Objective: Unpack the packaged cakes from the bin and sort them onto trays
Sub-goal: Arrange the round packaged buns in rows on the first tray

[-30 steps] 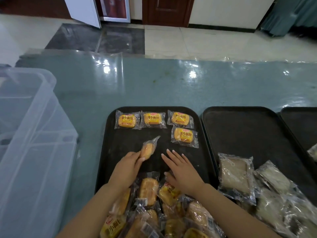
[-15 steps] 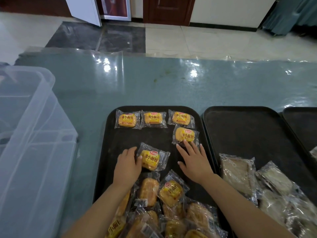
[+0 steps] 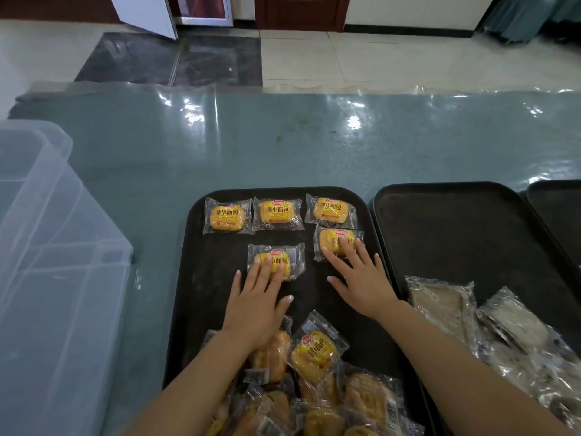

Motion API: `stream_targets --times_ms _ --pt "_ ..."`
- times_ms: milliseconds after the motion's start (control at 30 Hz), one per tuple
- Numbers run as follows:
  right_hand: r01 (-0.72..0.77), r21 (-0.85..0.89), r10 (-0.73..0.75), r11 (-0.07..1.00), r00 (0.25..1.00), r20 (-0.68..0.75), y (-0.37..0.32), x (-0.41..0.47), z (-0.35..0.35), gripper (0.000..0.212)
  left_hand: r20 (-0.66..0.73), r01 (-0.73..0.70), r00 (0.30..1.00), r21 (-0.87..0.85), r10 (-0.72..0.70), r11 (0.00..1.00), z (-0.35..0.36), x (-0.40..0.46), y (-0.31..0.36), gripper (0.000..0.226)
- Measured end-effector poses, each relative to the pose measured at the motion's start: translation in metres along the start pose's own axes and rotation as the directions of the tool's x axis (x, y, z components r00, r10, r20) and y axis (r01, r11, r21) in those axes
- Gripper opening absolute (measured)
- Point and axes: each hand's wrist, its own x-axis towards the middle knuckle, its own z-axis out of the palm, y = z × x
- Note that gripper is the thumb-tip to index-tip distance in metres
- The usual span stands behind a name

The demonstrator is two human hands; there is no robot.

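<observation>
middle tray (image 3: 465,234) bare beyond brown packets (image 3: 446,303).

left hand (image 3: 256,297): now flat on the fifth yellow cake pack (image 3: 276,261), slid up beside the second-row pack (image 3: 338,242)
right hand (image 3: 361,275): fingertips moved onto that pack

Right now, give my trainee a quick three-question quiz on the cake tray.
1. True or false: the left hand grips a cake packet in curled fingers.
2. How many yellow packets lie neatly arranged at the far end of the left tray?
3. The grey-wrapped cakes lie on: A) the left tray B) the middle tray C) the clear bin.

Key
1. False: its straight fingers press the second-row packet flat.
2. Five: three in the far row, two behind, one under the right hand.
3. B.
</observation>
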Motion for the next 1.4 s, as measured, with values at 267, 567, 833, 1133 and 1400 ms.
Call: stream_targets --times_ms 267,567,833,1133,1400 --pt "0.030 -0.051 -0.029 0.998 0.999 0.015 0.003 -0.005 0.005 0.056 -0.029 0.020 0.999 0.021 -0.020 1.000 0.004 0.030 0.025 0.066" --pt "0.035 -0.049 -0.035 0.998 0.999 0.000 0.002 -0.014 0.001 0.056 -0.091 -0.032 0.995 -0.009 0.031 0.999 -0.005 0.023 0.020 0.066" --pt "0.264 0.074 -0.258 0.962 0.963 -0.082 -0.024 -0.064 0.018 0.055 0.002 -0.244 0.969 -0.114 0.246 0.963 -0.002 -0.056 -0.021 0.071" --pt "0.291 0.169 -0.314 0.941 0.941 0.123 -0.064 -0.101 0.029 0.080 0.174 -0.104 0.979 -0.026 0.107 0.994 0.003 -0.090 -0.034 0.081" --pt "0.330 0.086 -0.340 0.940 0.927 0.156 -0.067 -0.097 0.014 0.066 0.039 0.066 0.997 0.015 -0.066 0.998 -0.001 -0.086 -0.025 0.062"
